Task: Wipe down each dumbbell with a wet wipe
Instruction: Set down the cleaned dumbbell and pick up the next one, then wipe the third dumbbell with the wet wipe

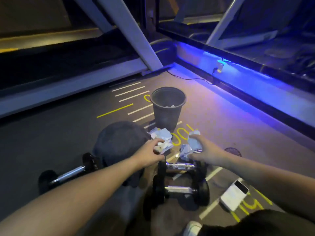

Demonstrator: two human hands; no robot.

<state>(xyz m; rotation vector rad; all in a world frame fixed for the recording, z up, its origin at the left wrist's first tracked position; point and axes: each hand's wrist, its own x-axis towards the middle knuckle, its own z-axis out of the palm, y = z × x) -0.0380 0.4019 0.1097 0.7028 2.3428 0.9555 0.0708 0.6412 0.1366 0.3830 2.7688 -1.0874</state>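
Three black dumbbells lie on the gym floor: one (180, 166) just below my hands, one (180, 190) nearer me, and one (68, 175) off to the left under my left forearm. My right hand (203, 149) grips a crumpled wet wipe (194, 141) above the far dumbbell. My left hand (150, 153) reaches to a pile of wipe packets (162, 138) on the floor and pinches one of them. Another crumpled wipe (185, 150) lies between my hands.
A dark bin (167, 108) with some scraps inside stands just beyond the wipes. A dark round cushion-like shape (119, 142) sits left of them. A white power bank (234, 195) lies at the right. Treadmill frames and a blue-lit ledge border the floor.
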